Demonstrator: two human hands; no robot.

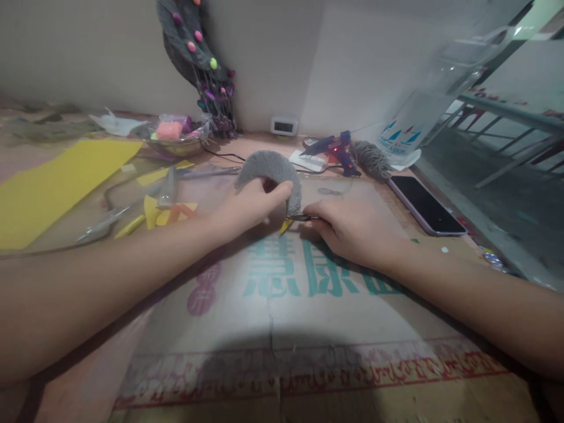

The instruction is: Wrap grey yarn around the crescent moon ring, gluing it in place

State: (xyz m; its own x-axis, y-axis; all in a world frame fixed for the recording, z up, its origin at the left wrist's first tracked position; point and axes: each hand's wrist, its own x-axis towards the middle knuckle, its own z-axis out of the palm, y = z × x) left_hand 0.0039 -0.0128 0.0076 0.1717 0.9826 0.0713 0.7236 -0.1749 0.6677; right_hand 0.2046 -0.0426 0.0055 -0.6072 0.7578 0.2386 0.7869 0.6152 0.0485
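Note:
A crescent wrapped in grey yarn [271,163] stands over the printed cardboard sheet. My left hand [253,200] is closed round its inner curve, thumb towards its right side. Pinched in my right hand [341,226] is a thin dark metal tool [301,217], possibly tweezers; its exact kind is unclear. The tool's tip touches the crescent's lower right end. Just under that end pokes out a small yellow scrap [285,226]. My left fingertips are hidden behind the crescent.
Behind lie a blue glue gun [335,151] with a red light, grey yarn [372,160] and a phone [425,204]. A water jug [408,117] stands at right. Left are yellow sheets [66,182], scissors [167,188] and a bowl [176,145]. A pompom-studded grey crescent [183,41] leans on the wall.

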